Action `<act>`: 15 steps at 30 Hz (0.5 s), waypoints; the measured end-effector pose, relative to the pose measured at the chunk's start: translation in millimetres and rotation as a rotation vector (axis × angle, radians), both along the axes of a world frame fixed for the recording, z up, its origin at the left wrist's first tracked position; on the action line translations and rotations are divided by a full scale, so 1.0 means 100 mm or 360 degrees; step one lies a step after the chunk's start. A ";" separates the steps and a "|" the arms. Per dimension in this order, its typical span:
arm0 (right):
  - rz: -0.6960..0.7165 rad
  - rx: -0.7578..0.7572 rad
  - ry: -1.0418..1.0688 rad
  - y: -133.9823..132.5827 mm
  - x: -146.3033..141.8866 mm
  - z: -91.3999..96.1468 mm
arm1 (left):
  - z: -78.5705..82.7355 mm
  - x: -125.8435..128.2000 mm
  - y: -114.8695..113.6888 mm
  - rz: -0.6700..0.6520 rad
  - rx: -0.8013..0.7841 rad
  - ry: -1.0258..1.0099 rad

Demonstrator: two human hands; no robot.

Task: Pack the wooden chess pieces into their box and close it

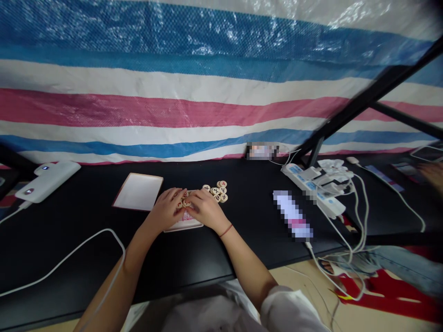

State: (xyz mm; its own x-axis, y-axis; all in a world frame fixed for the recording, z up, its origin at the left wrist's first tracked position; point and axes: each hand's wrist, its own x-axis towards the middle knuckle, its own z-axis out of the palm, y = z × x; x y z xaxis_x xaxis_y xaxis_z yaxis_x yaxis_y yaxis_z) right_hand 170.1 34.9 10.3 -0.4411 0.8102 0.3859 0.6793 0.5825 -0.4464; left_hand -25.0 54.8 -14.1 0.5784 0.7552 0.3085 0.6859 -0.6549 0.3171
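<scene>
Both of my hands are at a shallow white box (183, 226) near the middle of the black table. Round wooden Chinese chess pieces (185, 199) with red characters show between my hands, at the box's far part. My left hand (165, 210) curves around these pieces from the left, fingers bent over them. From the right, my right hand (206, 208) holds its bent fingers and thumb against the same pieces. Several loose Chinese chess pieces (215, 190) lie clustered just beyond my right hand. Part of the box is hidden under my hands.
A box lid (140, 191) with a white inside lies to the left. Farther left is a white device (51, 181) with a cable. On the right are a phone (292, 214), a crowded power strip (313, 189) and loose cables. Another phone (262, 151) leans by the striped sheet.
</scene>
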 end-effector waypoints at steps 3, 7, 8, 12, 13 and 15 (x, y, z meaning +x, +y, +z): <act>-0.0003 -0.0006 -0.0009 0.00 -0.02 0.00 | -0.01 0.00 0.00 0.0014 -0.0009 0.0010; 0.0055 -0.0033 0.0072 -0.01 -0.01 0.04 | 0.02 0.01 -0.02 0.0069 -0.0043 0.0060; 0.0072 -0.0036 0.0127 0.00 0.02 0.06 | 0.04 0.02 -0.03 0.0092 -0.0051 0.0076; -0.0267 0.0002 0.0369 0.08 0.32 0.14 | 0.14 0.08 -0.07 0.0208 -0.0036 0.0125; -0.0492 0.0009 0.0415 0.11 0.42 0.15 | 0.15 0.11 -0.07 0.0234 -0.0026 0.0133; -0.0922 -0.0055 0.0387 0.18 0.61 0.13 | 0.17 0.15 -0.09 0.0266 -0.0012 0.0151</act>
